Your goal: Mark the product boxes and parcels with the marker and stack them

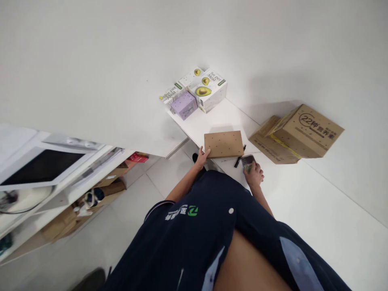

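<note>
A flat brown cardboard box (224,144) with small dark dots lies at the near edge of a white table. My left hand (202,158) grips its near left corner, the thumb against the box and some fingers hidden. In my right hand (255,175) is a smartphone (248,162), held at the right of the box with the screen facing up. Between the phone and the box lies a slim black object (237,162), partly hidden; its kind is unclear.
Farther back on the white table (209,123) stand white avocado-printed cartons (209,91) and a small purple box (184,105). At right are brown cardboard boxes (309,129) with yellow strapping. A shelf unit with a microwave (45,166) stands at left.
</note>
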Demonstrator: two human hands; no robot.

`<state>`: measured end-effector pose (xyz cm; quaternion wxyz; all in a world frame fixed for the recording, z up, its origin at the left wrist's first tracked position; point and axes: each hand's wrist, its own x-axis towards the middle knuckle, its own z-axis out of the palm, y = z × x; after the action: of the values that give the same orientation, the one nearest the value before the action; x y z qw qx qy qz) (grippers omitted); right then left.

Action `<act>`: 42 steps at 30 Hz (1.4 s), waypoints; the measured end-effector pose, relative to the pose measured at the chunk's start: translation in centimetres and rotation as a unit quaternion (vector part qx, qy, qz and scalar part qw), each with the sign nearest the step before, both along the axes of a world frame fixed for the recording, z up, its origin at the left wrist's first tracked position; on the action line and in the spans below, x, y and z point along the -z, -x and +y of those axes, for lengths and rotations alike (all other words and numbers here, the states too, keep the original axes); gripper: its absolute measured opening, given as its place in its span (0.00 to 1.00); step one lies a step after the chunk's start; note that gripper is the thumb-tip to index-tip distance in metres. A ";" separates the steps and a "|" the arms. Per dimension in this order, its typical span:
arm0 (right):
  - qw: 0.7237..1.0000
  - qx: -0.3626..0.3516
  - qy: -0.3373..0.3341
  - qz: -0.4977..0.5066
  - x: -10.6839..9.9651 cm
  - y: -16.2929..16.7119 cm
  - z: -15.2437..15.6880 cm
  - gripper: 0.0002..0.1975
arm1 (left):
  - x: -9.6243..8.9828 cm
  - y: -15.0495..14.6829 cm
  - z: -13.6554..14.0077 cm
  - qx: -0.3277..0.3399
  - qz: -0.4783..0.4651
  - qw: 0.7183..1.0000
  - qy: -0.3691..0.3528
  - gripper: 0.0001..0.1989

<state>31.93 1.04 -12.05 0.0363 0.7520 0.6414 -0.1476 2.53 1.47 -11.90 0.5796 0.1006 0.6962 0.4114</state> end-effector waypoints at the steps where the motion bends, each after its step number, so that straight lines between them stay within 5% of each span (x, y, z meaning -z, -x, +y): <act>1: 1.000 -0.002 -0.002 -0.007 0.2 0.2 -0.2 0.35 | 0.0 0.1 -0.2 0.003 -0.030 0.999 0.013 0.48; 10: 0.999 0.032 0.031 0.009 -1.0 0.9 1.0 0.31 | -0.4 0.0 0.3 -0.020 -0.075 0.997 -0.018 0.40; 16: 0.964 -0.115 -0.065 0.230 -4.6 4.9 3.2 0.33 | -3.7 -0.6 2.3 -0.039 -0.220 0.974 0.043 0.28; 20: 0.940 -0.135 -0.089 0.301 -6.3 9.9 5.3 0.43 | -5.5 -2.1 3.6 -0.087 -0.301 0.948 0.064 0.29; 29: 0.948 0.024 -0.021 0.318 -4.0 15.1 10.6 0.50 | -4.1 -7.3 4.0 -0.122 -0.172 0.977 -0.042 0.33; 34: 0.962 0.041 -0.043 0.268 -4.5 13.8 12.4 0.48 | -3.3 -7.6 4.3 -0.071 -0.256 0.964 -0.010 0.35; 38: 0.982 -0.059 -0.096 0.150 -7.4 12.6 15.5 0.48 | -2.9 -7.0 3.6 -0.035 -0.301 0.953 0.016 0.30; 42: 0.970 -0.216 -0.105 0.049 -9.6 11.0 19.6 0.48 | -2.1 -5.3 2.2 -0.028 -0.293 0.955 0.030 0.24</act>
<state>20.94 20.65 -2.42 -0.0438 0.5873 0.8014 -0.1049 7.86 3.66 -9.81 0.7490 -0.0613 0.5106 0.4178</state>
